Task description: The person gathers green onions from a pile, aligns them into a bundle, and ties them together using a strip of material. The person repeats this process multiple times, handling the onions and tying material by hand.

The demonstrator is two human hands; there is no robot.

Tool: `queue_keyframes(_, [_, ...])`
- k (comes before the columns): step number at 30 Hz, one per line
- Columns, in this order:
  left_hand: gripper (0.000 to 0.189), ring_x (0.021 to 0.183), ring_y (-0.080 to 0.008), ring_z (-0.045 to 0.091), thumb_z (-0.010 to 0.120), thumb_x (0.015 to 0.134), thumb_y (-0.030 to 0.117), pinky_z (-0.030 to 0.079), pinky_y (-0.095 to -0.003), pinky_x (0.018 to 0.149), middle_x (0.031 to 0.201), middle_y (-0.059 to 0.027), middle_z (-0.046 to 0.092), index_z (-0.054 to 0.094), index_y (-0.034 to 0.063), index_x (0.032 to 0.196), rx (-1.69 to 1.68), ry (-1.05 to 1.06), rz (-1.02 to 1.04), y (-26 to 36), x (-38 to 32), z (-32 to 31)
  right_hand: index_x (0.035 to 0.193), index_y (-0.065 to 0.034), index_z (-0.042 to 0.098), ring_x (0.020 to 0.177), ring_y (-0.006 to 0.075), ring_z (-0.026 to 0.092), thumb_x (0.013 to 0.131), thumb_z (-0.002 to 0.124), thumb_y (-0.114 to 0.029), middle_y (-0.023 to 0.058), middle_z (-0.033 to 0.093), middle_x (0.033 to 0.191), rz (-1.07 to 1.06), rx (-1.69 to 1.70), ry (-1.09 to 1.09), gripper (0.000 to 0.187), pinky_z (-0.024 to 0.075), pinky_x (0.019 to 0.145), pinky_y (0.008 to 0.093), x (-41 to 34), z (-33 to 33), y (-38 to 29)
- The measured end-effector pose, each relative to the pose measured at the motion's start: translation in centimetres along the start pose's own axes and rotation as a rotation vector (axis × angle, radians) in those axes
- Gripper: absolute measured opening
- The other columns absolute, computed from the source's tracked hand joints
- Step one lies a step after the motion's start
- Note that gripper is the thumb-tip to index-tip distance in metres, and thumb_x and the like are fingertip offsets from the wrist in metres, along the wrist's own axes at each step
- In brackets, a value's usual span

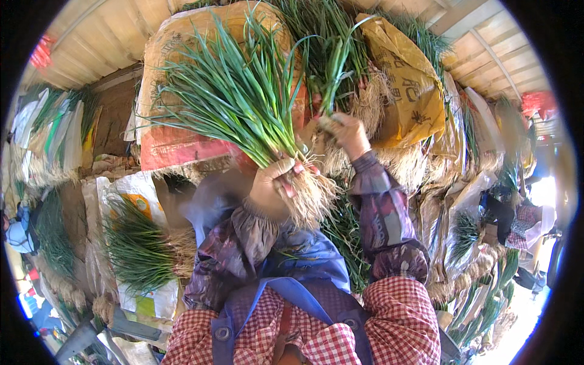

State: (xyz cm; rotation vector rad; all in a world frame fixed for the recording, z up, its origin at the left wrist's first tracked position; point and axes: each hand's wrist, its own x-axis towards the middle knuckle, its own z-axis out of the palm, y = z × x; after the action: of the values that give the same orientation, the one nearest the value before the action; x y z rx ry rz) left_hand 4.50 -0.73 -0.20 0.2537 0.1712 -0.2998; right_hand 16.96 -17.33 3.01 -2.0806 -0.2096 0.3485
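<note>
My left hand [269,187] is closed around the lower stems of a bunch of green onions [248,105], its leaves fanned toward the upper left. The pale stringy roots [310,196] of that bunch hang out past my fingers. To the right, my right hand [349,134] grips the base of a few separate onion stalks [336,73], held roughly upright in front of the heap. Motion blurs that hand a little, and its fingertips are partly hidden. Behind both hands rises a heap of green onions [315,32], roots facing me, partly covered by woven sacks.
An orange woven sack [182,91] and a yellow printed sack [406,82] flank the heap. At left, another onion bunch [137,246] lies on a white sack [148,301]. Loose leaves [342,232] lie by my lap. Other people [518,223] sit far right and far left.
</note>
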Motion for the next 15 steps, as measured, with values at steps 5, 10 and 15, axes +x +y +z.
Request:
queue_keyframes(5, [0.018, 0.068, -0.0295, 0.058, 0.06, 0.081, 0.01, 0.052, -0.0382, 0.062, 0.072, -0.0098, 0.054, 0.052, 0.0024, 0.095, 0.147, 0.26, 0.114, -0.6, 0.4, 0.3, 0.083, -0.0126, 0.063, 0.06, 0.0132, 0.064, 0.083, 0.062, -0.026, 0.0035, 0.067, 0.076, -0.524, -0.292, 0.276, 0.014, 0.0508, 0.053, 0.0326, -0.9, 3.9, 3.6])
queue_keyframes(10, [0.019, 0.075, -0.0308, 0.058, 0.062, 0.079, 0.013, 0.049, -0.0479, 0.076, 0.073, -0.0062, 0.055, 0.054, 0.002, 0.092, 0.072, 0.078, 0.051, 0.9, -0.8, -0.9, 0.099, -0.0138, 0.065, 0.086, 0.0171, 0.065, 0.085, 0.054, -0.029, 0.0093, 0.067, 0.091, 0.238, -1.048, -0.183, 0.023, 0.0503, 0.075, 0.0357, -0.7, -0.8, 6.2])
queue_keyframes(15, [0.02, 0.076, -0.0318, 0.059, 0.061, 0.079, 0.017, 0.052, -0.0459, 0.071, 0.077, -0.0093, 0.058, 0.054, 0.0007, 0.087, -0.062, 0.007, 0.073, 0.0, -1.5, 3.1, 0.116, -0.0131, 0.058, 0.07, 0.0154, 0.061, 0.088, 0.054, -0.029, 0.0078, 0.066, 0.091, 0.191, -0.452, -0.447, 0.033, 0.0483, 0.061, 0.0277, -3.8, -1.3, 3.8])
